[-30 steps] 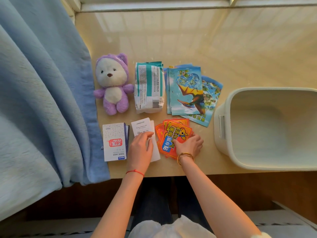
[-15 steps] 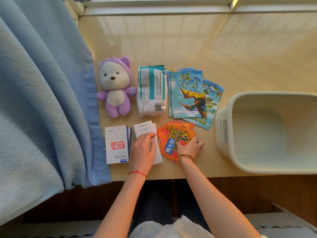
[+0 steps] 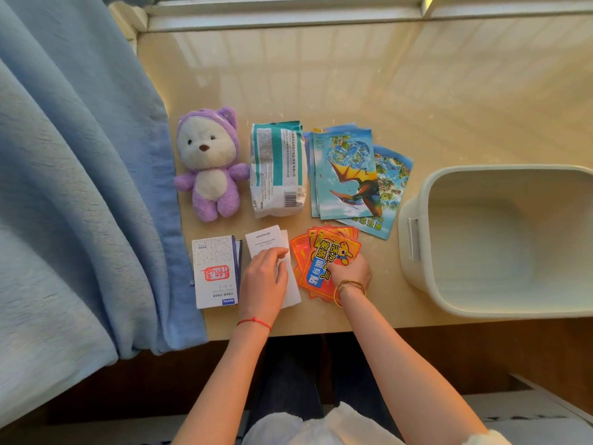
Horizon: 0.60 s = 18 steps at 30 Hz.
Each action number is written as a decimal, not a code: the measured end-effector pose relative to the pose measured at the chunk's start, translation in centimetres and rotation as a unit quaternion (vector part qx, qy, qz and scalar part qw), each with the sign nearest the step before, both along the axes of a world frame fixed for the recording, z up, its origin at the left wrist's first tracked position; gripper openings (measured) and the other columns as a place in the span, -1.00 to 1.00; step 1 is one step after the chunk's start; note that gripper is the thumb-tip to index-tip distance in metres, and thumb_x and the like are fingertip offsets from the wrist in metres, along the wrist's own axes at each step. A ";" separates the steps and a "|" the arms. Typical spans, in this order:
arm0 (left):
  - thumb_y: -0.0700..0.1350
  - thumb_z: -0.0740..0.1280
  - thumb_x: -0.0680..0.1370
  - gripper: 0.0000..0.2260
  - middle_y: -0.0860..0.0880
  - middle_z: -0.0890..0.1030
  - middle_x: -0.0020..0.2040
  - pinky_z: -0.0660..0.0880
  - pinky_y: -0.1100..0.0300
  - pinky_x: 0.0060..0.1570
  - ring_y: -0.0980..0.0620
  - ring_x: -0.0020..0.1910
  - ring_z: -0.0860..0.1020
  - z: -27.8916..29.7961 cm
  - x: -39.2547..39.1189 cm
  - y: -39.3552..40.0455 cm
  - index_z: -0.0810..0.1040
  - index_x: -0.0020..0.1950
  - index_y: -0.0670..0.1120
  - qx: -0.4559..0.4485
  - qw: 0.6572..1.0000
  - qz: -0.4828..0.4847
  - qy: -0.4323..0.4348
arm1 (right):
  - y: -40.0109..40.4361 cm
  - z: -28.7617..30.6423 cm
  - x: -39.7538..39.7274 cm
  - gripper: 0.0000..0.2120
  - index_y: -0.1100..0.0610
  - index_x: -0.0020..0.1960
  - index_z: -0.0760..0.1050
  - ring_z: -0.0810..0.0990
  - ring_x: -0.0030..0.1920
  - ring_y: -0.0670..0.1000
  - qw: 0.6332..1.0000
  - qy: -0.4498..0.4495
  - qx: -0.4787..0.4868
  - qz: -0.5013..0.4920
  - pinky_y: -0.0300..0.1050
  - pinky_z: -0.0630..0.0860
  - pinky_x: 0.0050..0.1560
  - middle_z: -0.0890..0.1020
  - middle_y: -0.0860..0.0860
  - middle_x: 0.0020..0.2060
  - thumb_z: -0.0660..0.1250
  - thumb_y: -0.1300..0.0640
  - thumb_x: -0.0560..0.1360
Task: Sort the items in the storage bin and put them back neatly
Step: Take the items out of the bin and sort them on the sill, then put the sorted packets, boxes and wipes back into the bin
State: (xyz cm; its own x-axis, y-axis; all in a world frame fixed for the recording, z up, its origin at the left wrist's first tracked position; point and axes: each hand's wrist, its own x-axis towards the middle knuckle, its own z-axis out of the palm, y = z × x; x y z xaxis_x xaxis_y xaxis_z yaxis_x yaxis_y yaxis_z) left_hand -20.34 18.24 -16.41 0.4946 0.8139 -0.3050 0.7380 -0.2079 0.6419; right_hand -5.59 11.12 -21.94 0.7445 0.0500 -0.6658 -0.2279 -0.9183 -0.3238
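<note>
Storage bin (image 3: 500, 239) sits empty at the counter's (image 3: 353, 91) right edge. Left of bin, front row: orange packets (image 3: 324, 252) w/ right hand (image 3: 349, 273) pressed on their near end, fingers curled on top; then white cards (image 3: 266, 242) under left hand (image 3: 264, 281), laid flat, fingers together; then a white box (image 3: 215, 271). Back row left of bin: dinosaur booklets (image 3: 349, 175), wipes pack (image 3: 277, 168), purple plush bear (image 3: 208, 165).

A blue curtain (image 3: 73, 200) is hanging at my left, its hem draping over the edge of the pale glossy table (image 3: 369, 85). A white window frame (image 3: 282, 14) is running along the table's far side, and sunlight is glancing off the tabletop.
</note>
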 end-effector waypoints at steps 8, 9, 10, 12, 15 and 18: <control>-0.17 0.27 0.56 -0.78 0.05 0.59 0.10 0.50 0.13 0.11 0.08 0.11 0.54 0.4 1.7 0.4 0.52 0.18 0.00 0.026 1.000 -0.002 -0.011 | -1.8 4.6 2.2 -0.65 0.10 0.14 0.48 0.60 0.03 0.05 0.992 -0.002 0.106 0.074 -0.05 0.54 0.04 0.64 0.02 0.02 0.45 0.14 0.39; -0.17 0.27 0.55 -0.78 0.05 0.59 0.09 0.50 0.13 0.11 0.08 0.11 0.54 0.5 2.3 0.5 0.52 0.18 -0.01 0.027 0.999 0.000 -0.022 | -2.0 5.8 2.7 -0.64 0.08 0.15 0.47 0.59 -0.02 0.01 0.989 -0.007 0.128 0.072 -0.11 0.55 -0.04 0.63 0.00 -0.01 0.45 0.16 0.39; -0.19 0.28 0.54 -0.77 0.04 0.60 0.08 0.50 0.12 0.11 0.07 0.09 0.54 0.7 3.1 0.7 0.53 0.18 -0.02 0.028 0.999 0.002 -0.037 | -2.2 7.1 3.4 -0.65 0.07 0.15 0.46 0.57 -0.08 -0.04 0.986 -0.016 0.149 0.067 -0.18 0.52 -0.13 0.61 -0.04 -0.05 0.44 0.17 0.39; -0.19 0.29 0.53 -0.76 0.02 0.59 0.08 0.49 0.12 0.08 0.04 0.07 0.54 0.9 5.1 1.0 0.52 0.19 -0.05 0.031 0.998 0.000 -0.053 | -2.8 10.0 5.1 -0.66 0.03 0.11 0.44 0.53 -0.15 -0.09 0.981 -0.046 0.180 0.056 -0.21 0.48 -0.14 0.56 -0.12 -0.13 0.44 0.19 0.39; -0.14 0.30 0.54 -0.71 -0.04 0.55 0.15 0.47 0.08 0.14 -0.02 0.13 0.51 0.9 9.0 1.7 0.48 0.26 -0.10 0.014 0.999 -0.002 -0.050 | -4.0 14.1 8.1 -0.65 0.00 0.05 0.41 0.55 -0.15 -0.06 0.971 -0.098 0.213 0.034 -0.14 0.47 -0.07 0.56 -0.11 -0.15 0.47 0.18 0.37; -0.06 0.29 0.55 -0.59 -0.13 0.48 0.26 0.39 0.06 0.25 -0.08 0.25 0.44 -0.2 13.2 2.4 0.38 0.37 -0.16 -0.036 0.999 0.020 -0.002 | -5.7 16.9 11.6 -0.64 0.04 0.07 0.46 0.58 -0.14 -0.02 0.961 -0.125 0.245 -0.004 -0.11 0.49 -0.07 0.60 -0.05 -0.11 0.50 0.19 0.35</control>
State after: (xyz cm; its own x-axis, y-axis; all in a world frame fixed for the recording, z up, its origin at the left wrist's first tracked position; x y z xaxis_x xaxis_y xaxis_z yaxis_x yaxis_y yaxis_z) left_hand -7.16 20.69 -16.56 0.4634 0.8086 -0.3624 0.7426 -0.1312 0.6567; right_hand 6.01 5.47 -5.00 0.8795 0.3060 -0.3645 -0.0932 -0.6404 -0.7624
